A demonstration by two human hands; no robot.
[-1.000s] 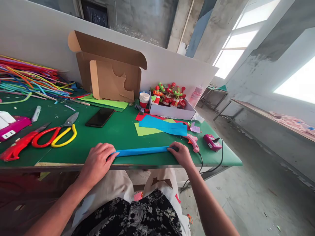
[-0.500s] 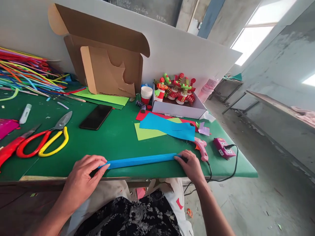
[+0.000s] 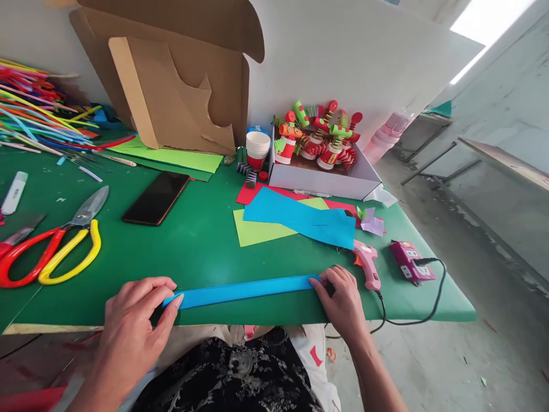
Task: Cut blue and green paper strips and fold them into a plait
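A long, narrow blue paper strip (image 3: 244, 290) stretches across the front of the green table (image 3: 206, 240). Its left end is pinched between the thumb and fingers of my left hand (image 3: 139, 315). At the other end, my right hand (image 3: 343, 297) grips the strip the same way. Beyond the strip lies a wider blue paper sheet (image 3: 300, 220), on top of light green paper (image 3: 261, 232) and red paper (image 3: 245, 194). A pink glue gun (image 3: 367, 266) rests just past my right hand.
Red-and-yellow-handled scissors (image 3: 71, 246) and a black phone (image 3: 156, 197) lie left. At the back stand an opened cardboard box (image 3: 171, 103), stacked paper cups (image 3: 258, 147) and a white box (image 3: 317, 182) of paper figures. A corded purple power block (image 3: 410, 261) sits right.
The view has shifted closer and lower over the table. Both hands still hold the blue strip by its ends, which stays stretched between them.
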